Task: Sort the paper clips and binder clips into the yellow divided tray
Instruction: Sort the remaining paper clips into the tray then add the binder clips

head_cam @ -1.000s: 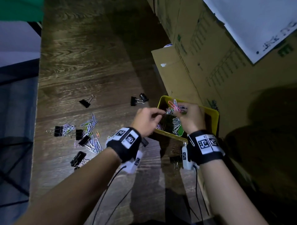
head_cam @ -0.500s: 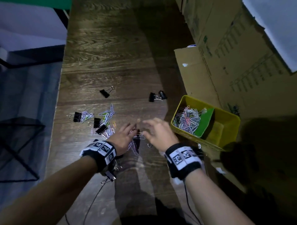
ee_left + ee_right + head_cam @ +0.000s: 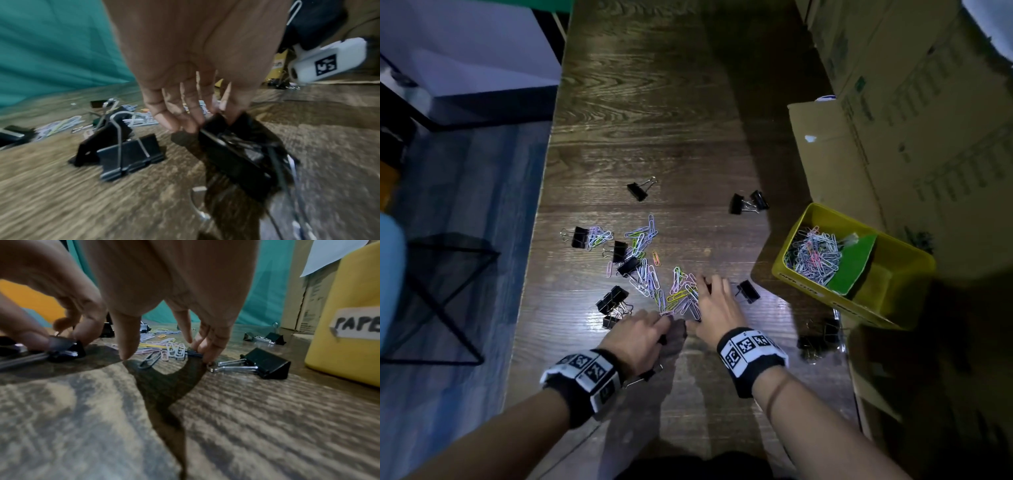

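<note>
The yellow divided tray (image 3: 804, 222) stands at the right. A green divider (image 3: 854, 263) splits it, and its left compartment holds a heap of paper clips (image 3: 813, 255). Coloured paper clips (image 3: 681, 294) and black binder clips (image 3: 642, 189) lie scattered on the wooden table. My left hand (image 3: 666, 322) is low on the table and pinches a black binder clip (image 3: 236, 154), also seen as the binder clip (image 3: 65, 348). My right hand (image 3: 702, 301) straddles the paper clip pile, thumb (image 3: 125, 352) and fingertips (image 3: 205, 353) down on the table, apart.
Cardboard boxes (image 3: 893, 120) line the right side behind the tray. More binder clips lie beside my right hand (image 3: 748, 291), at the back (image 3: 748, 204) and in shadow near the tray (image 3: 822, 337). The table's left edge (image 3: 530, 274) drops to the floor with a black wire frame (image 3: 441, 291).
Both hands left the tray, where they held paper clips, and came back left to the pile. They now sit lower on the table, the left one pinching a binder clip.
</note>
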Available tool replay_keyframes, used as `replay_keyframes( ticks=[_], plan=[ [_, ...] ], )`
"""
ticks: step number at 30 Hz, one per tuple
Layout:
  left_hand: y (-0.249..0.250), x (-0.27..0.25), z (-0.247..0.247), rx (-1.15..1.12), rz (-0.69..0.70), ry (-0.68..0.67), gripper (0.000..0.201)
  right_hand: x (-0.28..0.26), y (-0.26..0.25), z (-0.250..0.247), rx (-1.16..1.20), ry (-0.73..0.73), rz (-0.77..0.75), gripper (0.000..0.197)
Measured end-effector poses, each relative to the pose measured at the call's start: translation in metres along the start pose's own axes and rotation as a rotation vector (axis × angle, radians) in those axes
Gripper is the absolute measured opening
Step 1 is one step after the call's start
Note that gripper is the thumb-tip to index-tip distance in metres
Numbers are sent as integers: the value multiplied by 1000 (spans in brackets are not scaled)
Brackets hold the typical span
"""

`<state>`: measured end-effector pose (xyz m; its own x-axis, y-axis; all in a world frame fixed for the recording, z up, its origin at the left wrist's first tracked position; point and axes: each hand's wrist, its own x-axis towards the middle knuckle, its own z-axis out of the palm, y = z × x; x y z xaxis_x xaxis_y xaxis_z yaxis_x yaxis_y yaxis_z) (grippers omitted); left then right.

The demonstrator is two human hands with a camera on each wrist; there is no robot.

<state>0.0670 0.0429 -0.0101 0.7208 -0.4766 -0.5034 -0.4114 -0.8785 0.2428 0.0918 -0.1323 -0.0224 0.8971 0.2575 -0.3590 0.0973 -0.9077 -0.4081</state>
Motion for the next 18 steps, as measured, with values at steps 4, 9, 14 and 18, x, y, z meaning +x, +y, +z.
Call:
replay_keyframes(
  ticks=[4, 9, 14, 18],
  plan=[
    [-10, 5, -4, -101, -103, 7, 36, 1, -3, 2, -9, 17, 59, 96],
    [9, 34, -22, -97, -89, 15, 25, 5, -9, 4, -9, -5, 108, 100],
    [8, 56, -34, 17, -34, 99, 69, 1, -2, 3, 17, 36, 144, 84],
    [9, 68, -31, 85, -62, -10, 77, 3, -2, -1, 71, -8, 174, 80]
  ],
)
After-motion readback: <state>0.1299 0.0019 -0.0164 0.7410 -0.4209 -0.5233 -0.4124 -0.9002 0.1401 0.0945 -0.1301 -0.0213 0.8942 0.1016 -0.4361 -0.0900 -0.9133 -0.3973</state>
